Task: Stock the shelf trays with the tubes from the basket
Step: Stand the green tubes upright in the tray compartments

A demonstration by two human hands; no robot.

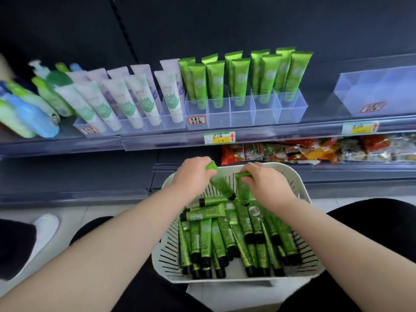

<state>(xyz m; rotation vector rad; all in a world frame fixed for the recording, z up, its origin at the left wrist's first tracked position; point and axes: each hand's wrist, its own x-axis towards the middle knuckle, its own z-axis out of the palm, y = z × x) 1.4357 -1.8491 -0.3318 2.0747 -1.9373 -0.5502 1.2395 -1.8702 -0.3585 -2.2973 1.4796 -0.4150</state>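
A white slotted basket [299, 183] rests on my lap, filled with several green tubes with black caps [227, 239]. My left hand [191, 174] grips one green tube [221, 185] by its crimped end, cap pointing down over the basket. My right hand [263, 179] holds a second green tube [244, 191] the same way, just beside the first. On the shelf above, a clear divided tray [243, 112] holds several upright green tubes [240, 75] in its back compartments.
Left of the green tray stands a clear tray of white and lilac tubes [132, 97], then bottles lying on their sides [27, 113]. An empty clear tray [378, 91] sits at the far right. Snack packets [315, 152] fill the lower shelf. A white shoe [45, 228] is on the floor.
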